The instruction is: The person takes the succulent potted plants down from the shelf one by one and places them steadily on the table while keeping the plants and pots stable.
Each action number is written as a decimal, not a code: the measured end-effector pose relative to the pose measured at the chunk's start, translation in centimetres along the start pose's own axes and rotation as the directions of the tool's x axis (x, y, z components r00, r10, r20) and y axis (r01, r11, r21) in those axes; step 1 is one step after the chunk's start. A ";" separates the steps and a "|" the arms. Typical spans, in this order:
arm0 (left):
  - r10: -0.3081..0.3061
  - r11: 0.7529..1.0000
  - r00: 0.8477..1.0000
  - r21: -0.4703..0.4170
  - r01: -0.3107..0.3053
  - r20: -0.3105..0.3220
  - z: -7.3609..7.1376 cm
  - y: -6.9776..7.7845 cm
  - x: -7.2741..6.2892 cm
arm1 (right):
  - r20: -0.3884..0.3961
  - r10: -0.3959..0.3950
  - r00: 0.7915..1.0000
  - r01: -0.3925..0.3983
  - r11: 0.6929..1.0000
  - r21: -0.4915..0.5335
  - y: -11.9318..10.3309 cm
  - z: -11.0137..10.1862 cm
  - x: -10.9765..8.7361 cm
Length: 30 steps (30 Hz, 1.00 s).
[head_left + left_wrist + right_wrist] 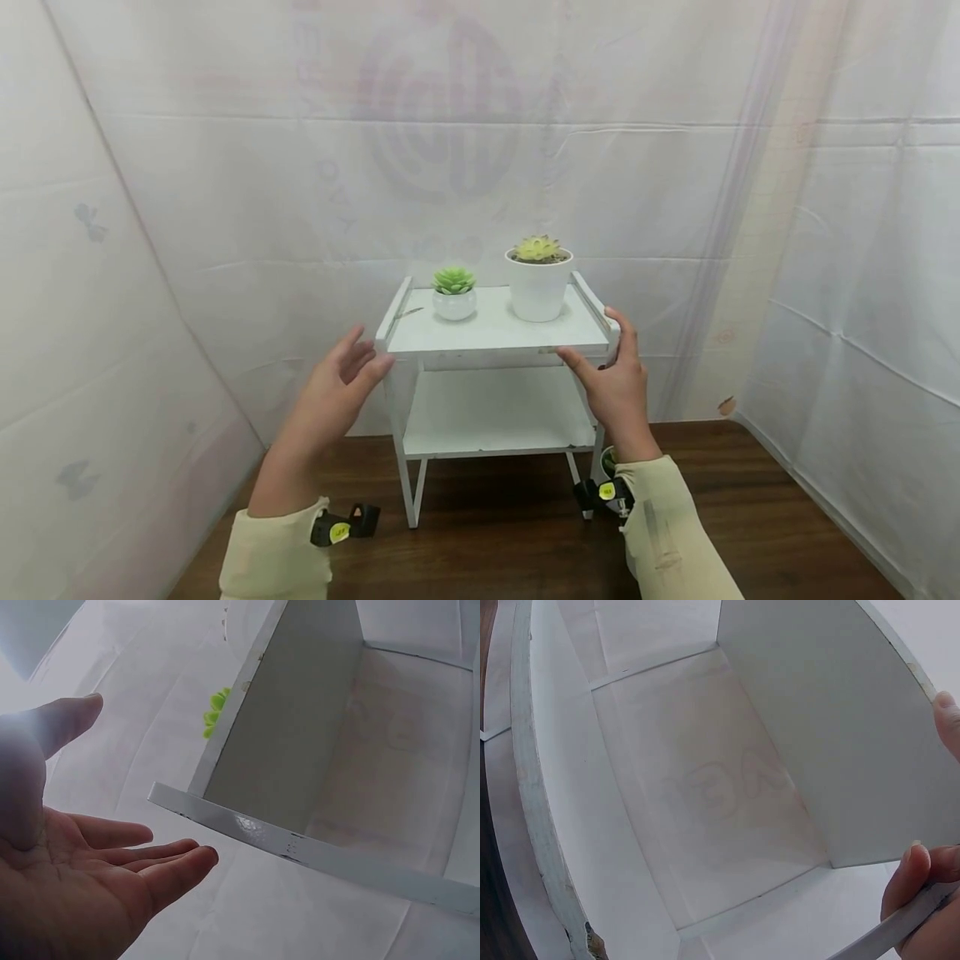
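Observation:
A small white two-tier shelf [495, 410] stands on the wooden table. On its top board sit a small round white pot with a green succulent [454, 293] at left and a taller white pot with a yellow-green succulent [538, 279] at right. My right hand [618, 392] grips the shelf's front right corner, thumb on the front edge and fingers round the side post. Beside the front left corner is my left hand [330, 400], its fingers extended. In the left wrist view that hand [82, 862] is apart from the shelf frame [330, 859] and holds nothing.
Another potted plant [609, 460] stands low behind the shelf's right leg, partly hidden by the right wrist. White sheeting [225, 208] hangs behind and along both sides. The dark wooden table [495, 542] extends under and in front of the shelf.

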<state>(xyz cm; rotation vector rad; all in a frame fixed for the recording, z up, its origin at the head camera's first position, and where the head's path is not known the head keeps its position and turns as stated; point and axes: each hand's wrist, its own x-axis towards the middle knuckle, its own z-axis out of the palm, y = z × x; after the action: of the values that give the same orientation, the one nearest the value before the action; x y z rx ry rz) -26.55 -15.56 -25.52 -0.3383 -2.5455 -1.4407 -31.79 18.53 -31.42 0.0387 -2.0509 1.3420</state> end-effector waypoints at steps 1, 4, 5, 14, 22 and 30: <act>0.004 1.000 1.000 0.005 -0.004 -0.003 0.0 0.1 0.0 | 0.001 -0.001 1.000 0.001 1.000 0.001 0.0 0.0 0.0; 0.013 1.000 1.000 0.012 -0.013 -0.009 -0.2 0.5 0.0 | 0.000 -0.007 1.000 0.007 1.000 0.005 -0.1 0.0 0.0; 0.017 1.000 1.000 0.016 -0.017 -0.010 -0.2 0.7 0.1 | 0.000 -0.009 1.000 0.009 1.000 0.007 -0.1 0.0 0.0; 0.032 0.999 0.999 0.017 -0.031 -0.024 -0.5 1.2 0.2 | -0.004 -0.006 1.000 0.006 1.000 -0.002 -0.3 -0.1 0.1; 0.070 0.997 0.995 -0.032 -0.072 -0.068 -0.2 1.9 0.1 | -0.001 -0.010 1.000 0.010 1.000 0.002 -0.1 0.0 0.1; 0.150 0.985 0.978 -0.068 -0.161 -0.143 0.4 2.3 0.2 | -0.002 -0.006 1.000 0.006 1.000 0.020 -0.2 0.0 0.0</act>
<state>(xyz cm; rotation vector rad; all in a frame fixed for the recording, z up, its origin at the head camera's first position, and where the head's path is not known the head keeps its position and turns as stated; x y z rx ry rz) -26.11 -14.00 -23.81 -0.4250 -2.3039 -1.4552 -31.71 18.47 -31.29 0.0518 -2.0343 1.3579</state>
